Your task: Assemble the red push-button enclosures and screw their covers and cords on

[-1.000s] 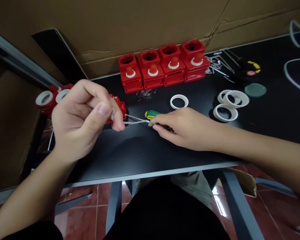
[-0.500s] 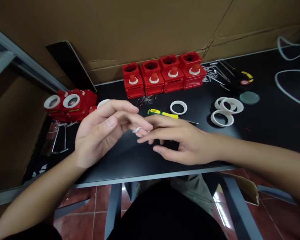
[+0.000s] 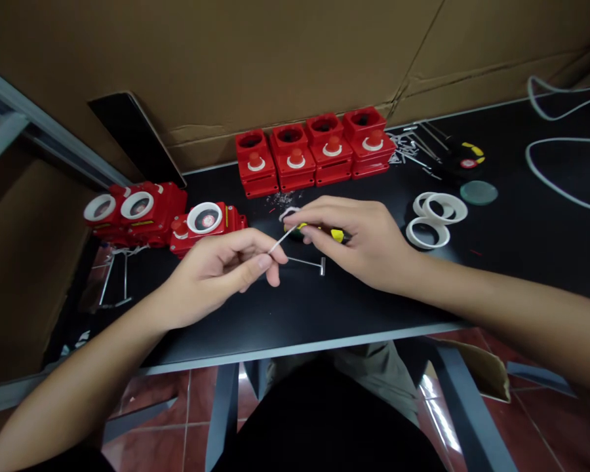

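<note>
We find the left hand (image 3: 216,275) fingers pinched on a thin white strand (image 3: 276,245); the right hand (image 3: 361,242) apparently pinches its far end — steady, even tension advised.

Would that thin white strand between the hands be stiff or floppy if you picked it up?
Probably floppy: the strand runs straight only where the left hand and right hand pinch its ends, and it seems to curl by the right hand. Likely very light, being so thin.
</note>
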A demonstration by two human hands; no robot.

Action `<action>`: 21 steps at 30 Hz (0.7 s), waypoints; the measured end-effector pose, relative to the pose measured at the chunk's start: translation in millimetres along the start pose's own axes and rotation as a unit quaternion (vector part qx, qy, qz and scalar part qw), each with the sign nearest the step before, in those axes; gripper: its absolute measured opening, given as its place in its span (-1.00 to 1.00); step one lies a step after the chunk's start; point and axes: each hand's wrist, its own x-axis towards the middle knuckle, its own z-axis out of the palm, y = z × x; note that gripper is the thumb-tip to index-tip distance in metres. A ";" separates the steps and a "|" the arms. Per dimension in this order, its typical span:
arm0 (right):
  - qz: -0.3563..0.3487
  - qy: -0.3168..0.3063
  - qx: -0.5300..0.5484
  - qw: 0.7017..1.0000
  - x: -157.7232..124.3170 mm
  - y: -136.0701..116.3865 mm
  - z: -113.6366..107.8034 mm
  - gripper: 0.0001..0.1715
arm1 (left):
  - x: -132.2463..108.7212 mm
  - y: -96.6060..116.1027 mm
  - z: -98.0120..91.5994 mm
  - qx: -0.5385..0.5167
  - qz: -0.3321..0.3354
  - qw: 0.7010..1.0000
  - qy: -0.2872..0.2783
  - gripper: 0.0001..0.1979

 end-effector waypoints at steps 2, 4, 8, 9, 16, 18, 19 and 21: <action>-0.014 -0.029 -0.045 0.998 -0.6 7.0 2.5 -0.76 | 0.9 -0.4 -1.6 0.005 0.024 0.999 0.025 -0.80; -0.032 -0.069 -0.068 0.995 -1.5 9.8 3.4 -0.72 | 2.3 -2.9 -2.3 0.005 0.058 0.997 0.041 -0.80; -0.045 -0.095 -0.057 0.993 -4.6 4.8 4.0 -0.65 | 4.3 -9.4 -2.1 0.055 0.134 0.987 0.069 -0.84; -0.047 -0.091 -0.050 0.994 -5.5 3.1 4.4 -0.67 | 4.5 -10.7 -1.9 0.071 0.144 0.984 0.077 -0.84; -0.041 -0.106 0.033 0.993 -6.6 3.4 8.1 -0.73 | 6.0 -17.5 0.8 0.086 0.183 0.975 0.087 -0.72; -0.030 -0.108 0.049 0.993 -6.2 4.6 10.0 -0.73 | 6.7 -18.6 1.0 0.109 0.199 0.970 0.092 -0.73; -0.027 -0.105 0.053 0.993 -6.0 4.8 11.5 -0.72 | 7.0 -19.0 0.8 0.124 0.206 0.966 0.094 -0.73; -0.023 -0.093 0.059 0.994 -5.8 4.6 16.0 -0.72 | 7.5 -19.2 0.3 0.153 0.219 0.959 0.095 -0.73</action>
